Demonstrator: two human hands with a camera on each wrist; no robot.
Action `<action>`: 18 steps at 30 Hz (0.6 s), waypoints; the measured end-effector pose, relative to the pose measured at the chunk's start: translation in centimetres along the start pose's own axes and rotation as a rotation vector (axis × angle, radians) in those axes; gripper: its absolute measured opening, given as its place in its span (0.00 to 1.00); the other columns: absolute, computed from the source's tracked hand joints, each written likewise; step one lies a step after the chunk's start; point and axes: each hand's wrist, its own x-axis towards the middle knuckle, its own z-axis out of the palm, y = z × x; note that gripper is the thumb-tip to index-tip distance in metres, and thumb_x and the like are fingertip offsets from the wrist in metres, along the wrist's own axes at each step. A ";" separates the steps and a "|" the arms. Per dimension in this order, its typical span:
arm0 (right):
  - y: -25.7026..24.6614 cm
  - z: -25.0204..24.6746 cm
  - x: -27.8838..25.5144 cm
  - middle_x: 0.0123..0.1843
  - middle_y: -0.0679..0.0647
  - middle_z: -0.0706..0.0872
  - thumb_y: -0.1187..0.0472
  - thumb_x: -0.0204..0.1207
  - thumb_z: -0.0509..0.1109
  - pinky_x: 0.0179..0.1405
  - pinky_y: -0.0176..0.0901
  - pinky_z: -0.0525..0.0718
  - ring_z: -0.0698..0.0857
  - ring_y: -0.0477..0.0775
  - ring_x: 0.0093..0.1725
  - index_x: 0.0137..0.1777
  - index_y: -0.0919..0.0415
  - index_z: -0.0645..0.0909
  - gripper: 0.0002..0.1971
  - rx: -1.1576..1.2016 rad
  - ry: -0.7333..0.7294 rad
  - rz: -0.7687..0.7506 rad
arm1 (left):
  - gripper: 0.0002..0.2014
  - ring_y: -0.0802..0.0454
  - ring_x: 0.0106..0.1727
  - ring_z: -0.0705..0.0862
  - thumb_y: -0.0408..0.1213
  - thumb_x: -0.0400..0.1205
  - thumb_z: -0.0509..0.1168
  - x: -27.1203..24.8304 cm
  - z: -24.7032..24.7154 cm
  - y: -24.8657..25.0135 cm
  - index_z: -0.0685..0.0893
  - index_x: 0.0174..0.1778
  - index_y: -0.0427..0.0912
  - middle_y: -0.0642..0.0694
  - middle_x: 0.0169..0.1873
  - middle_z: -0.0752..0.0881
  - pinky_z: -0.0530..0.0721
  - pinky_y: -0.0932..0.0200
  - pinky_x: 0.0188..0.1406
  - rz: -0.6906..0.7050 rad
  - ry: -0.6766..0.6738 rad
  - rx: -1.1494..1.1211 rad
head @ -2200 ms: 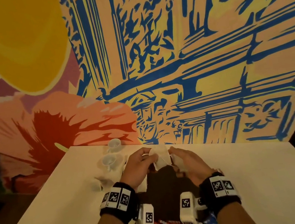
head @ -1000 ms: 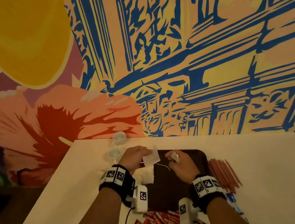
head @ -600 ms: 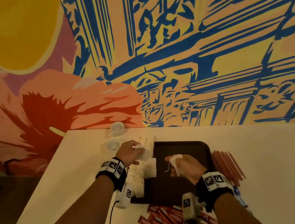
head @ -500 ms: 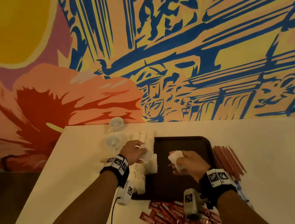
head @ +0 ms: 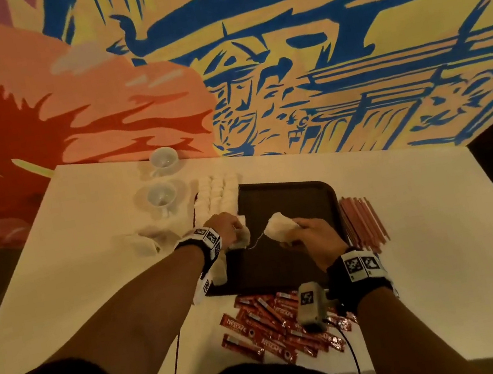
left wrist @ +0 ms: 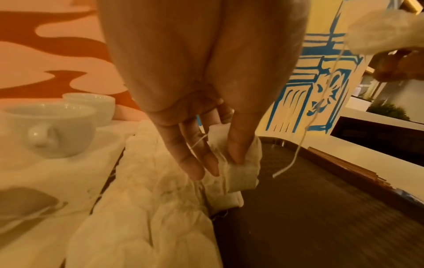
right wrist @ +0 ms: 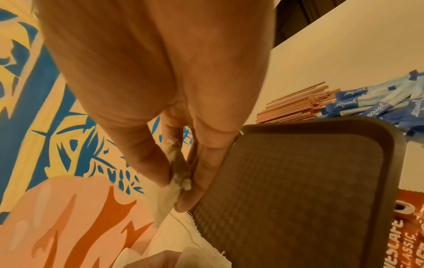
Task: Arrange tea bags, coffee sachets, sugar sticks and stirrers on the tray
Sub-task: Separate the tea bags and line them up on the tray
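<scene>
A dark brown tray (head: 294, 244) lies mid-table, its floor bare (right wrist: 298, 181). White tea bags (head: 217, 195) lie in rows along its left edge (left wrist: 142, 181). My left hand (head: 233, 232) is at that edge and pinches one tea bag (left wrist: 243, 174) between thumb and fingers (left wrist: 220, 166). My right hand (head: 299, 233) holds a second tea bag (head: 278, 227) above the tray, pinched at the fingertips (right wrist: 176, 183), with its string (left wrist: 321, 101) hanging down. Red coffee sachets (head: 272, 324) lie in front of the tray, stirrers (head: 363, 222) to its right, and blue sugar sticks (right wrist: 378, 105) beside them.
Two white cups (head: 161, 195) (head: 162, 158) stand at the back left of the table, close to the tea bag rows. Another loose tea bag (head: 143, 244) lies on the table left of my left wrist. A painted wall rises right behind the table.
My hands, together over the tray's far end at first, have separated. The left went to the tea bag rows at the left edge; the right stays over the tray holding a tea bag.
</scene>
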 end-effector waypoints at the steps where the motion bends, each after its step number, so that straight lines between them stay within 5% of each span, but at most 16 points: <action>1: 0.1 0.1 0.0 0.63 0.60 0.87 0.72 0.82 0.67 0.69 0.58 0.85 0.86 0.63 0.64 0.67 0.66 0.84 0.15 -0.019 0.001 -0.002 | 0.15 0.44 0.65 0.84 0.40 0.83 0.66 0.2 0.3 -0.3 0.87 0.65 0.51 0.45 0.68 0.85 0.83 0.55 0.60 -0.003 -0.004 0.012; 12: 0.9 1.0 -0.8 0.55 0.49 0.86 0.72 0.80 0.72 0.61 0.56 0.89 0.87 0.55 0.54 0.70 0.61 0.82 0.20 0.064 0.089 0.029 | 0.11 0.44 0.62 0.86 0.37 0.84 0.69 1.4 1.3 -0.8 0.90 0.61 0.51 0.47 0.64 0.87 0.81 0.59 0.59 0.056 0.025 0.093; 18: 2.0 0.4 -1.4 0.60 0.52 0.87 0.68 0.78 0.75 0.47 0.39 0.88 0.87 0.51 0.57 0.69 0.59 0.83 0.19 0.054 0.085 0.000 | 0.17 0.40 0.65 0.84 0.36 0.83 0.69 1.3 0.7 -0.6 0.84 0.68 0.50 0.41 0.68 0.83 0.81 0.54 0.60 0.036 0.018 0.192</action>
